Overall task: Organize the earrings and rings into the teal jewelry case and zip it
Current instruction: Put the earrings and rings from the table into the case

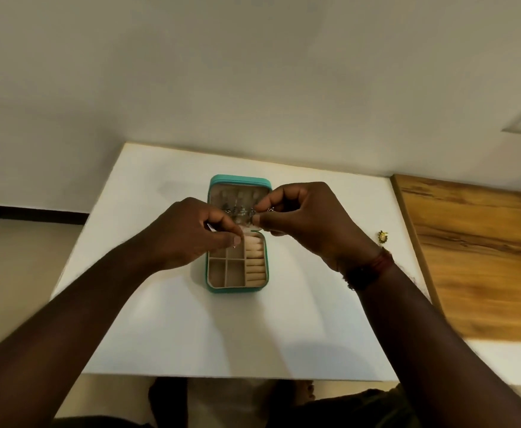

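Both forearms enter over the desk's near edge and converge toward its middle. Left hand (191,233): fingers curled, thumb tip against forefinger in a pinch; what it holds is too small to tell. Right hand (302,217): fingers curled, thumb and forefinger pinching a small earring (270,209). The fingertips of the two hands nearly meet.
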